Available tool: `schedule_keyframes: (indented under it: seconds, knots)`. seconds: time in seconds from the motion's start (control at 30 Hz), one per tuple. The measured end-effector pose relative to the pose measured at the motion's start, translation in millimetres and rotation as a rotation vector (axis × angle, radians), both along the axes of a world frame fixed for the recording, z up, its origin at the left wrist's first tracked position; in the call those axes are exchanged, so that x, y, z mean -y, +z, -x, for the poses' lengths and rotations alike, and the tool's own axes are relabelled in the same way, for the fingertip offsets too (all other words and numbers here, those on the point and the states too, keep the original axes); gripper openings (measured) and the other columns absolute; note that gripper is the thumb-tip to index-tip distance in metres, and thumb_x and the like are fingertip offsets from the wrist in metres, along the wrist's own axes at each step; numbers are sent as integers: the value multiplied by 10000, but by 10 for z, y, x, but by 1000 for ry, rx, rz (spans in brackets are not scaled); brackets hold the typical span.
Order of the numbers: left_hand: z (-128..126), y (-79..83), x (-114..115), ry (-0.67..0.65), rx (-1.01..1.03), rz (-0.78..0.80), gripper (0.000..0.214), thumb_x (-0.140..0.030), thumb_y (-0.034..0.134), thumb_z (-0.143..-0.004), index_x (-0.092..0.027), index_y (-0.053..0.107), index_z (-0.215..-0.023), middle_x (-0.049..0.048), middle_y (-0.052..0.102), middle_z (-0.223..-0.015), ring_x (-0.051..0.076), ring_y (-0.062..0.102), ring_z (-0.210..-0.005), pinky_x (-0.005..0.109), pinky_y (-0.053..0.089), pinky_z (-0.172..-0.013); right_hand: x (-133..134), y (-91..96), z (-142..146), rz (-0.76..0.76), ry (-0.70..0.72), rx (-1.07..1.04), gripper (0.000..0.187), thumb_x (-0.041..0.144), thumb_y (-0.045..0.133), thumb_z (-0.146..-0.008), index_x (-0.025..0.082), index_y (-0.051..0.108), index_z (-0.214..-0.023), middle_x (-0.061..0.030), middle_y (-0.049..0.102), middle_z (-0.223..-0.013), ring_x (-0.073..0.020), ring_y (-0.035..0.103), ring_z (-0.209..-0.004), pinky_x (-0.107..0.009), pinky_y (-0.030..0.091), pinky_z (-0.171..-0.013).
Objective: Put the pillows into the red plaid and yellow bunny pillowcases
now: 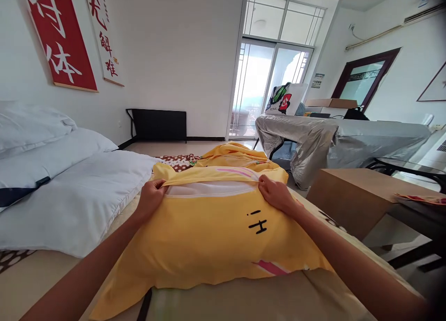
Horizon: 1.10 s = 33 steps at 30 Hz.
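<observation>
A yellow pillowcase (205, 237) with black "Hi" lettering and pink marks lies across the bed in front of me. Along its far side the opening shows a strip of white (209, 189), apparently a pillow inside. My left hand (152, 198) is closed on the left part of the opening's edge. On the right, my right hand (275, 193) pinches the same edge, fingers curled over the cloth. Both arms reach forward over the pillowcase. Just beyond it lies more crumpled yellow cloth (233, 153).
White pillows (76, 195) are piled on the left of the bed (195, 304). Brown patterned cloth (177, 162) shows behind the pillowcase. To the right are a cardboard box (344, 198), a black stand and a table under a silver cover (313, 135).
</observation>
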State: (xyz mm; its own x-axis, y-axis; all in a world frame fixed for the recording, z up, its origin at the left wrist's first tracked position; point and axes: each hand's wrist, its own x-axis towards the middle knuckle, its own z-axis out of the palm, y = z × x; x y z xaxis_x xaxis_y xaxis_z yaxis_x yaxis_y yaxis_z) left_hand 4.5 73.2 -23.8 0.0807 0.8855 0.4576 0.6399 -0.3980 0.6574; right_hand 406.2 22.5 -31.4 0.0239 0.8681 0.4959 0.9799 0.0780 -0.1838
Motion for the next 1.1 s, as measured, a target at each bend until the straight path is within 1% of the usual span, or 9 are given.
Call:
schedule_keyframes:
  seconds: [0.2, 0.37, 0.43, 0.53, 0.63, 0.73, 0.83, 0.93, 1.1]
  knots:
    - [-423, -36, 305, 18, 193, -157, 250, -402, 365, -818, -200, 456, -704, -24, 478, -641, 128, 441, -636, 227, 367, -595, -13, -252, -37, 104, 72, 25, 283, 333, 317, -903, 181, 554, -871, -99, 641, -754, -224, 570, -682, -275, 273, -599]
    - [-469, 124, 392, -53, 143, -160, 272, -399, 496, -759, -200, 388, -608, -38, 404, -573, 118, 391, -594, 233, 323, -572, 54, -88, -203, 94, 160, -108, 317, 358, 313, -897, 188, 579, -860, -74, 649, -812, -236, 587, -785, -301, 398, -671]
    - [-439, 217, 402, -101, 19, -70, 294, -442, 568, -714, -199, 438, -612, -35, 461, -572, 128, 439, -586, 238, 325, -552, 109, 29, -276, 74, 191, -176, 344, 346, 279, -900, 191, 579, -835, -71, 648, -845, -228, 589, -818, -303, 435, -685]
    - [-361, 309, 403, -105, -356, 97, 288, -479, 598, -698, -204, 599, -780, 18, 648, -738, 197, 593, -701, 255, 373, -579, 211, 189, -330, 103, 258, -313, 308, 387, 346, -881, 190, 560, -780, -63, 626, -793, -209, 578, -754, -291, 448, -638]
    - [-244, 329, 376, -87, -621, 176, 327, -353, 586, -714, -228, 663, -1006, 65, 707, -980, 262, 639, -935, 273, 415, -663, 325, 312, -294, 268, 368, -505, 311, 485, 464, -847, 184, 536, -813, -25, 583, -747, -174, 553, -685, -256, 421, -579]
    - [-126, 348, 314, -40, -709, 199, 270, -191, 555, -691, -206, 687, -927, 89, 705, -945, 281, 641, -922, 293, 410, -652, 422, 411, -187, 350, 366, -416, 378, 547, 550, -794, 177, 528, -868, -5, 573, -738, -149, 525, -641, -239, 379, -559]
    - [-60, 448, 246, 108, -757, 165, 174, -108, 501, -693, -139, 649, -778, 147, 672, -854, 304, 637, -811, 319, 387, -607, 475, 509, -59, 257, 227, -50, 362, 536, 570, -779, 177, 554, -815, -19, 590, -702, -155, 512, -628, -247, 327, -577]
    - [-42, 650, 227, 246, -734, 59, 152, -117, 447, -737, -136, 597, -725, 129, 616, -750, 271, 596, -725, 323, 351, -595, 503, 653, 54, 21, 72, 225, 386, 519, 461, -858, 184, 514, -673, -34, 577, -628, -149, 477, -581, -255, 217, -549]
    - [-30, 1173, 290, 440, -541, -180, 126, -255, 449, -768, -175, 465, -671, -9, 389, -602, 116, 345, -576, 271, 250, -550, 574, 1087, 242, -545, -87, 275, 519, 536, 321, -932, 192, 286, -544, -29, 442, -530, -122, 338, -513, -282, 170, -541]
